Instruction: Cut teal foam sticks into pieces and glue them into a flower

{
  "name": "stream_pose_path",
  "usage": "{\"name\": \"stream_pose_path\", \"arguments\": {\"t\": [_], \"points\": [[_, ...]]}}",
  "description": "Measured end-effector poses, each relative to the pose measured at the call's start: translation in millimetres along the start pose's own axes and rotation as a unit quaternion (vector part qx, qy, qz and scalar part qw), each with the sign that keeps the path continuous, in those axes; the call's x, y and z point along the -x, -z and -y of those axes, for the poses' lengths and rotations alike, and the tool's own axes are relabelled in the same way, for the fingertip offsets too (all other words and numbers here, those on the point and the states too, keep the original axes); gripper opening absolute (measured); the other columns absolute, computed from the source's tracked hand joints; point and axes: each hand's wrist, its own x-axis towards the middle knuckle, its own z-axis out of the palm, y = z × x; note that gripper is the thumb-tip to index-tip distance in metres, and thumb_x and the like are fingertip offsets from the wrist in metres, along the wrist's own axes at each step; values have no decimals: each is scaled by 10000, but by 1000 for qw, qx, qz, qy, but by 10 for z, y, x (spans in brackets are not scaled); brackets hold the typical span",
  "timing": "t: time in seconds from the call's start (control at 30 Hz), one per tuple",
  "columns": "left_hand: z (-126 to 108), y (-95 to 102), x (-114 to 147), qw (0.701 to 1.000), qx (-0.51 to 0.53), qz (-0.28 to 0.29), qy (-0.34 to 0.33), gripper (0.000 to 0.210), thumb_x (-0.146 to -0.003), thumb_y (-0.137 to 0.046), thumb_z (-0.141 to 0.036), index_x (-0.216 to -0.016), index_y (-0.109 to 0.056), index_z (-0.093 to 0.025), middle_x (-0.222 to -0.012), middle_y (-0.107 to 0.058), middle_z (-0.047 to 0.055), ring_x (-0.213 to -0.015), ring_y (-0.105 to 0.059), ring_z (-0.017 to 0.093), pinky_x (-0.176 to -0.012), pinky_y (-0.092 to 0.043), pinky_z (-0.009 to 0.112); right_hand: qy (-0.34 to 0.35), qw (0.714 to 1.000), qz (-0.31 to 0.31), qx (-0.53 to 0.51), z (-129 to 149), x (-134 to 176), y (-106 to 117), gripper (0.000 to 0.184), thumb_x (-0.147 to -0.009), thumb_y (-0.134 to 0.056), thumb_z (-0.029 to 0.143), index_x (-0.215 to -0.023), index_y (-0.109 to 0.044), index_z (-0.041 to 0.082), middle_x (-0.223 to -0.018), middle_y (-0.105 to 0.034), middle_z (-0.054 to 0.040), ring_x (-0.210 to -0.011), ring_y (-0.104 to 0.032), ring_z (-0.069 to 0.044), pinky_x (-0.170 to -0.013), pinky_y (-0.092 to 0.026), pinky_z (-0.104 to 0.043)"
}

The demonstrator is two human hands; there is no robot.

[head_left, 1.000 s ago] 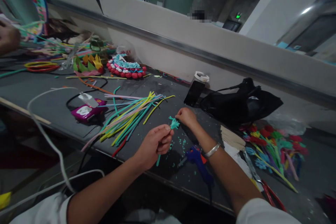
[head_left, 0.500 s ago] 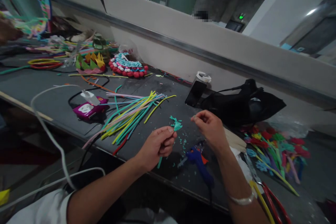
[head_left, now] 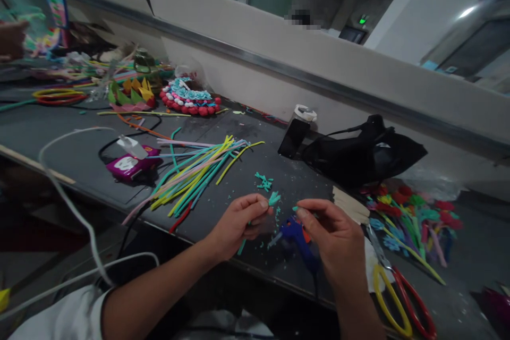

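Note:
My left hand (head_left: 241,221) is closed around a teal pipe-cleaner flower (head_left: 274,198); its fringed head sticks out past the thumb and its stem shows below the fist. A short distance to the right, my right hand (head_left: 334,231) pinches a small teal pipe-cleaner piece (head_left: 295,208). The two hands are apart. Under and between them lies a blue hot glue gun (head_left: 298,239), partly behind the right hand. A small heap of cut teal pieces (head_left: 263,181) rests just beyond the left hand, with teal scraps scattered near the glue gun.
Long pipe cleaners (head_left: 199,175) lie left of centre, beside a purple power adapter (head_left: 133,162). At right are scissors (head_left: 392,287), finished pipe-cleaner flowers (head_left: 418,218) and a black bag (head_left: 366,154). A phone (head_left: 294,137) leans at the back. Another person's hand (head_left: 11,41) shows far left.
My right hand has come down near the glue gun, with a teal piece now visible at its fingertips. The left hand's flower is now seen apart from the heap of cut pieces.

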Motion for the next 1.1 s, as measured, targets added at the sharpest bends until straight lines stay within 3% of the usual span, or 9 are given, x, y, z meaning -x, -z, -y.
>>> {"name": "stream_pose_path", "arguments": {"t": [0.2, 0.4, 0.57, 1.1], "points": [[19, 6, 4, 1000, -11, -3, -12, 258, -829, -651, -382, -771, -571, -145, -548, -302, -84, -435, -185, 27, -416, -104, 185, -63, 994, 13, -87, -58, 57, -95, 184, -766, -739, 364, -852, -702, 206, -662, -621, 30, -521, -499, -80, -469, -407, -185], [19, 4, 2, 1000, 11, 9, 15, 268, -836, -632, -394, -765, -558, -147, -535, -295, -89, -415, -146, 21, -404, -79, 186, 5, 997, -5, -83, -58, 62, -236, 144, -790, -712, 342, -808, -687, 201, -801, -631, -8, -687, -554, -129, -584, -455, -227], [33, 19, 2, 1000, 18, 20, 17, 262, -840, -624, -390, -764, -549, -151, -532, -289, -91, -410, -157, 20, -403, -87, 180, 45, 997, -23, -65, -37, 55, -307, 103, -808, -697, 316, -803, -694, 213, -780, -612, -2, -720, -552, -140, -633, -435, -251], [31, -21, 21, 999, 14, 23, 20, 269, -815, -650, -389, -745, -550, -149, -527, -315, -84, -410, -191, 22, -397, -93, 181, 58, 998, -20, -28, -74, 65, -333, 86, -838, -684, 308, -823, -697, 225, -768, -578, 11, -700, -531, -129, -638, -421, -256]]}}
